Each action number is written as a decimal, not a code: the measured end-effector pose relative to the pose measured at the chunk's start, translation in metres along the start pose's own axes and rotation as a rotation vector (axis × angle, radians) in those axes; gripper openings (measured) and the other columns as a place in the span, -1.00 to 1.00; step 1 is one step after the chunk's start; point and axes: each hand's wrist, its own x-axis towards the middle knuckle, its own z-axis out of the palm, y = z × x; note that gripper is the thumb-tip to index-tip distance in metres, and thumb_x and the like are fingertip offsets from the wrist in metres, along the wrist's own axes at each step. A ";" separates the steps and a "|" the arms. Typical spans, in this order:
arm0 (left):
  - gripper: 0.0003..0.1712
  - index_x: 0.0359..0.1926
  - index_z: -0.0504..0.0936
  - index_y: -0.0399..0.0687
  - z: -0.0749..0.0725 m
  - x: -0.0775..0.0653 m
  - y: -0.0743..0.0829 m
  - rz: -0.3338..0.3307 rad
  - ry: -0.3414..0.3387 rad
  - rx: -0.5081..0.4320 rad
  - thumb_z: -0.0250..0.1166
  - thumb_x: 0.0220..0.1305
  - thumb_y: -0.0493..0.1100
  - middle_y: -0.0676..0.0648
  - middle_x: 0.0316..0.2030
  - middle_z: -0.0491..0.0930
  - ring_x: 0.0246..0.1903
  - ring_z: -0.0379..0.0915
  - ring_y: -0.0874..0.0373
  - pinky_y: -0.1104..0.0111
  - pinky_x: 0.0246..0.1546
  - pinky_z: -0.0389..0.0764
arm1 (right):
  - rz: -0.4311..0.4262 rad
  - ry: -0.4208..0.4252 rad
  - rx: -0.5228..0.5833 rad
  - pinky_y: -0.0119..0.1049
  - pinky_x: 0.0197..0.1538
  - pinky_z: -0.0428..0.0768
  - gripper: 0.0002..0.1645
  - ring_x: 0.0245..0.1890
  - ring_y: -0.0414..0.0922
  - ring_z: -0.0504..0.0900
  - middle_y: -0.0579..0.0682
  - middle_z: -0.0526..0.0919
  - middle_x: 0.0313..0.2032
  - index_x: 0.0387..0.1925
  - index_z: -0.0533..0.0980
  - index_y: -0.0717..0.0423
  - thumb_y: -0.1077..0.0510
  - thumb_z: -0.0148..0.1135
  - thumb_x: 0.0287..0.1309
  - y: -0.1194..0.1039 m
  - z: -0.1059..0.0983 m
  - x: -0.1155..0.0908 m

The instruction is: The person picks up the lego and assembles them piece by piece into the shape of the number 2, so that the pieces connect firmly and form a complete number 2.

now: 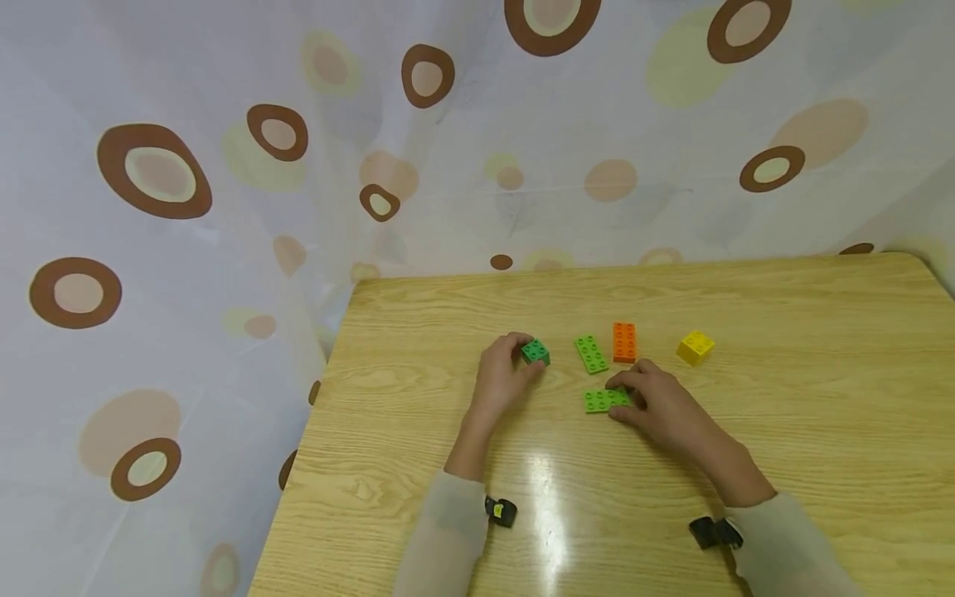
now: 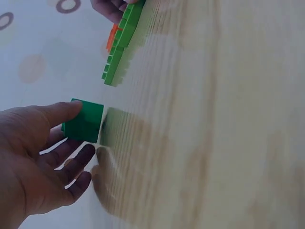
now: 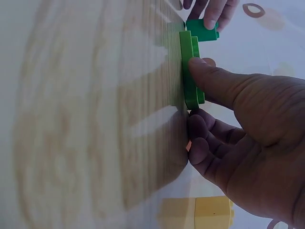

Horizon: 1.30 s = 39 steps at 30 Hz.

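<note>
Between thumb and fingers, my left hand (image 1: pixel 501 377) pinches a dark green square building block (image 1: pixel 535 351) at the table's middle. The left wrist view shows the thumb on one face of this block (image 2: pixel 85 121). To the right, my right hand (image 1: pixel 660 406) grips a flat light green building block (image 1: pixel 601 401) by its right end, lying crosswise. In the right wrist view the thumb presses the side of that light green block (image 3: pixel 189 71). Another light green block (image 1: pixel 591 354) lies slanted just beyond it, and an orange block (image 1: pixel 624 342) stands beside that one.
A yellow square block (image 1: pixel 695 347) sits farther right, beyond the right hand. The wooden table (image 1: pixel 418 332) ends at the back against a white curtain (image 1: pixel 313 215) with brown and green rounded shapes. Light reflects off the tabletop between the forearms.
</note>
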 end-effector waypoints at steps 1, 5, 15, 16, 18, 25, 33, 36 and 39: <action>-0.51 0.25 0.62 -0.19 -0.001 -0.001 0.001 0.004 -0.007 -0.003 0.50 0.36 -0.20 -0.13 0.14 0.65 0.22 0.57 -0.03 0.19 0.30 0.57 | 0.001 -0.001 -0.001 -0.30 -0.30 0.46 -0.58 -0.32 -0.12 0.42 0.03 0.52 -0.16 0.12 0.68 0.19 0.16 0.53 0.27 0.000 0.000 0.000; -0.51 0.28 0.63 -0.15 -0.005 -0.006 0.013 0.059 -0.053 -0.024 0.49 0.38 -0.19 -0.07 0.14 0.65 0.16 0.59 0.00 0.17 0.24 0.61 | 0.011 -0.004 -0.005 -0.30 -0.30 0.47 -0.59 -0.33 -0.14 0.42 0.04 0.52 -0.15 0.11 0.68 0.18 0.16 0.52 0.27 -0.001 0.001 0.001; -0.51 0.32 0.62 -0.03 -0.014 -0.018 0.056 0.219 -0.202 -0.003 0.45 0.43 -0.12 0.04 0.14 0.66 0.15 0.60 0.08 0.07 0.30 0.57 | 0.006 -0.009 0.008 -0.32 -0.32 0.45 -0.59 -0.35 -0.13 0.41 0.04 0.53 -0.17 0.10 0.69 0.21 0.16 0.53 0.26 -0.001 0.003 0.004; -0.51 0.32 0.62 -0.03 -0.015 -0.019 0.059 0.229 -0.213 -0.001 0.45 0.43 -0.12 0.03 0.13 0.66 0.15 0.60 0.09 0.05 0.29 0.58 | 0.002 -0.007 0.008 -0.32 -0.32 0.45 -0.59 -0.35 -0.14 0.41 0.04 0.53 -0.17 0.10 0.69 0.21 0.16 0.53 0.26 -0.001 0.003 0.004; -0.51 0.32 0.62 -0.04 -0.015 -0.022 0.064 0.250 -0.228 0.000 0.44 0.44 -0.12 0.02 0.13 0.66 0.15 0.60 0.08 0.03 0.28 0.59 | -0.004 -0.002 0.003 -0.32 -0.32 0.46 -0.59 -0.34 -0.14 0.41 0.04 0.53 -0.17 0.09 0.69 0.20 0.16 0.53 0.25 -0.001 0.003 0.004; -0.50 0.34 0.60 -0.09 -0.015 -0.026 0.075 0.295 -0.268 0.019 0.42 0.46 -0.11 -0.01 0.19 0.65 0.17 0.60 0.07 0.08 0.27 0.61 | -0.013 0.003 -0.002 -0.32 -0.32 0.48 -0.60 -0.35 -0.15 0.42 0.03 0.53 -0.16 0.08 0.69 0.20 0.16 0.53 0.25 0.001 0.004 0.003; -0.50 0.34 0.61 -0.05 -0.003 -0.025 0.071 0.299 -0.320 0.049 0.44 0.43 -0.14 0.01 0.19 0.65 0.16 0.60 0.15 0.13 0.28 0.60 | -0.004 0.007 -0.002 -0.30 -0.32 0.46 -0.57 -0.34 -0.12 0.41 0.08 0.53 -0.13 0.09 0.67 0.25 0.14 0.53 0.27 0.001 0.006 0.003; -0.50 0.33 0.62 -0.04 0.001 -0.025 0.068 0.289 -0.327 0.049 0.44 0.42 -0.14 0.02 0.18 0.65 0.15 0.59 0.19 0.14 0.29 0.60 | 0.004 0.003 -0.004 -0.29 -0.30 0.46 -0.56 -0.33 -0.11 0.42 0.08 0.53 -0.12 0.10 0.66 0.26 0.13 0.53 0.27 0.000 0.005 0.003; -0.50 0.33 0.62 -0.06 0.004 -0.025 0.066 0.289 -0.330 0.050 0.45 0.42 -0.13 0.01 0.19 0.66 0.14 0.59 0.21 0.17 0.29 0.59 | 0.012 0.000 -0.004 -0.28 -0.30 0.45 -0.55 -0.32 -0.10 0.42 0.08 0.53 -0.11 0.11 0.66 0.27 0.13 0.53 0.27 -0.001 0.004 0.002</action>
